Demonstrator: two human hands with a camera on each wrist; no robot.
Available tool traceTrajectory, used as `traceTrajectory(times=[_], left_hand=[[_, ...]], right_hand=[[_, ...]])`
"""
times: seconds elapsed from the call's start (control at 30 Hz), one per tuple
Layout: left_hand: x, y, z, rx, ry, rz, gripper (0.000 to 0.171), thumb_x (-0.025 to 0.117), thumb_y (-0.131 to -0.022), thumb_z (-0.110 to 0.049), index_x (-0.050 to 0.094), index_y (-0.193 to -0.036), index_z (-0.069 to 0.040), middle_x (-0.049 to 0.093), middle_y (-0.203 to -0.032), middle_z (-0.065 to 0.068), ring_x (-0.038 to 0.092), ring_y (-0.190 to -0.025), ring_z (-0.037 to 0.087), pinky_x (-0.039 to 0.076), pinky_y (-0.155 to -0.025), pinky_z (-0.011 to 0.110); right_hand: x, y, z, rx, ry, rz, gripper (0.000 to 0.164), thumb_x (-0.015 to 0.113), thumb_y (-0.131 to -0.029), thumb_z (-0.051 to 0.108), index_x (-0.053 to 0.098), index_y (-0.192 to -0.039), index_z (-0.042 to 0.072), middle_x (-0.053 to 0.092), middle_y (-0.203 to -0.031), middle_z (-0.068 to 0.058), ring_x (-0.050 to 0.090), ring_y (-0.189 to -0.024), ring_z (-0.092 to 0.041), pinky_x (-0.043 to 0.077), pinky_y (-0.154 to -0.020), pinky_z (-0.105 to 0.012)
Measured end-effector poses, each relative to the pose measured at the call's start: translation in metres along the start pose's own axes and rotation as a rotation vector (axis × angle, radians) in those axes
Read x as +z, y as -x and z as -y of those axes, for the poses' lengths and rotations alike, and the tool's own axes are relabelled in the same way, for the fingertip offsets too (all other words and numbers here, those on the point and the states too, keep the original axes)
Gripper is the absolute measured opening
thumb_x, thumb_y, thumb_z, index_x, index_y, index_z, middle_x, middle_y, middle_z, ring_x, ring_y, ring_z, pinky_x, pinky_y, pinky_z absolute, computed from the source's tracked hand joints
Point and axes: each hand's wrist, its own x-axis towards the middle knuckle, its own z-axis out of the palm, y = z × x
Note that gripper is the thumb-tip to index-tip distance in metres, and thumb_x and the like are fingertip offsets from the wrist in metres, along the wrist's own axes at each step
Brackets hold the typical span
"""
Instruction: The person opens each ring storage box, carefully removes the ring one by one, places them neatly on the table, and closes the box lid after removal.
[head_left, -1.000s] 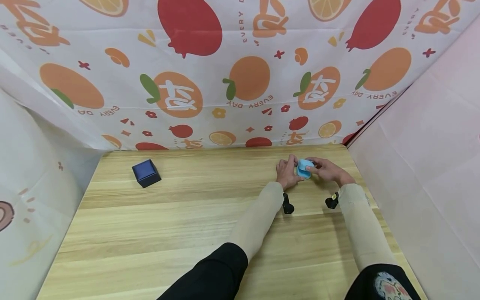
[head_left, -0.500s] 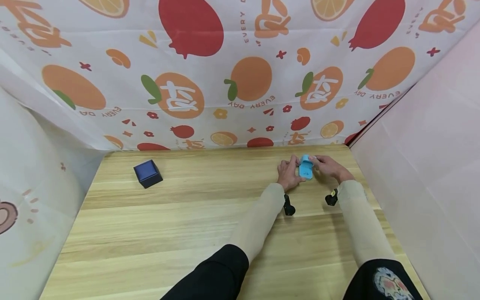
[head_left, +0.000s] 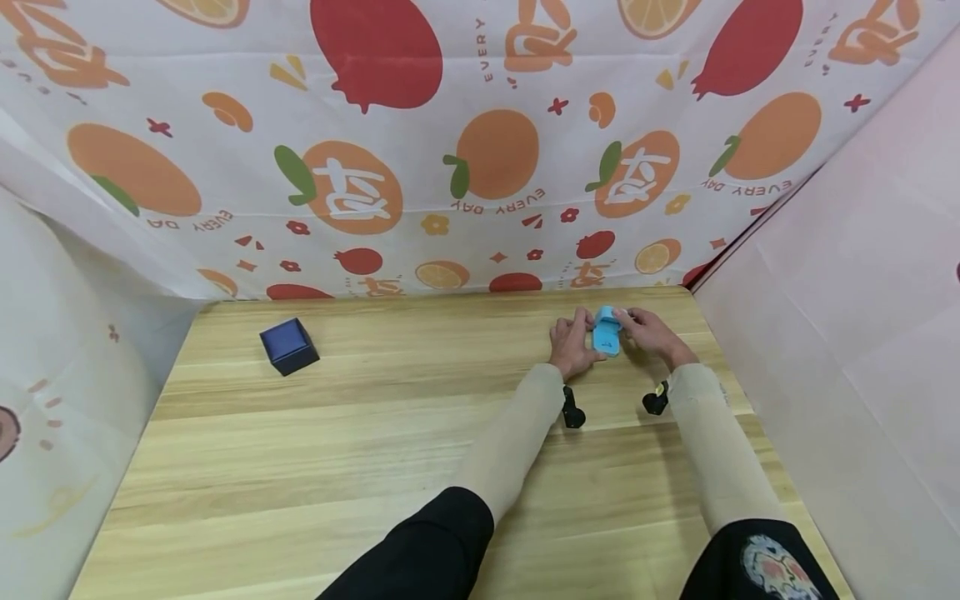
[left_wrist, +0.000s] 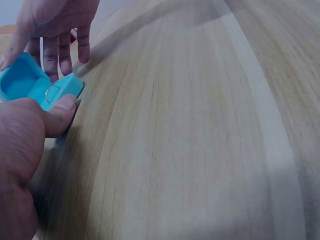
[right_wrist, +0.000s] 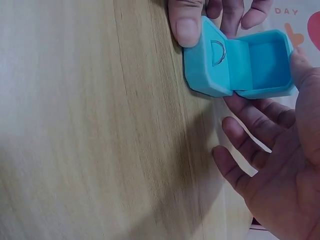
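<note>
A turquoise ring box (head_left: pixel 607 342) stands on the wooden table with its lid raised. A thin silver ring (right_wrist: pixel 224 52) sits in the slot of the box's base. My left hand (head_left: pixel 572 346) grips the base from the left, its thumb along the near edge in the left wrist view. With thumb and fingers, my right hand (head_left: pixel 651 333) holds the raised lid from the right. In the right wrist view, its other fingers spread loosely under and behind the lid.
Far off at the left of the wooden table (head_left: pixel 360 433) sits a dark blue box (head_left: pixel 289 346). A fruit-print curtain (head_left: pixel 420 200) hangs along the back edge. Pale cloth (head_left: pixel 855 317) closes off the right side, near my right arm.
The turquoise ring box was nearly closed a second ago; my right hand has lifted its lid upright. My left hand has stayed at the base. Over the last half second little has changed.
</note>
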Motion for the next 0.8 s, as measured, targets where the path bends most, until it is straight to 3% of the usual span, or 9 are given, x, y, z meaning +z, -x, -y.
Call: traceTrajectory(times=[0.33, 0.63, 0.8], left_hand=[[0.001, -0.001, 0.001, -0.001, -0.011, -0.005, 0.066, 0.087, -0.081, -0.029, 0.041, -0.126, -0.017, 0.061, -0.123, 0.000, 0.044, -0.121, 0.023, 0.029, -0.104, 0.038], [0.002, -0.001, 0.001, 0.000, -0.015, -0.013, 0.064, 0.086, -0.081, -0.029, 0.043, -0.127, -0.016, 0.063, -0.125, 0.000, 0.044, -0.126, 0.025, 0.028, -0.108, 0.039], [0.000, 0.001, 0.000, 0.006, -0.003, -0.006, 0.064, 0.086, -0.081, -0.029, 0.043, -0.127, -0.016, 0.061, -0.126, -0.001, 0.045, -0.124, 0.023, 0.029, -0.107, 0.038]], right_hand=[[0.000, 0.000, -0.003, -0.045, -0.014, -0.016, 0.073, 0.028, -0.104, 0.065, 0.050, -0.132, 0.001, 0.054, -0.122, -0.020, 0.051, -0.111, -0.034, 0.041, -0.097, -0.043], [-0.008, 0.005, 0.005, -0.102, 0.015, -0.078, 0.074, 0.033, -0.104, 0.062, 0.046, -0.145, 0.002, 0.054, -0.139, -0.026, 0.053, -0.127, -0.041, 0.041, -0.109, -0.057], [-0.014, 0.008, 0.011, -0.142, 0.017, -0.154, 0.070, 0.036, -0.106, 0.057, 0.046, -0.146, 0.000, 0.052, -0.144, -0.026, 0.050, -0.132, -0.041, 0.040, -0.112, -0.058]])
